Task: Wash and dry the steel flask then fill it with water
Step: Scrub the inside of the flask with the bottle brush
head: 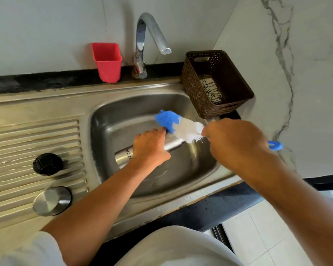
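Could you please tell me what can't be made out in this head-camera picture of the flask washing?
- Steel flask: its middle is covered by the left hand; its mouth is hidden behind the brush.
- Brush handle: mostly hidden inside the right hand.
- Basket contents: too shadowed to identify.

A curved chrome tap (142,45) stands behind the stainless steel sink basin (123,120), with a red plastic cup (107,62) to its left and a brown woven plastic basket (215,83) holding a patterned cloth (211,90) to its right.
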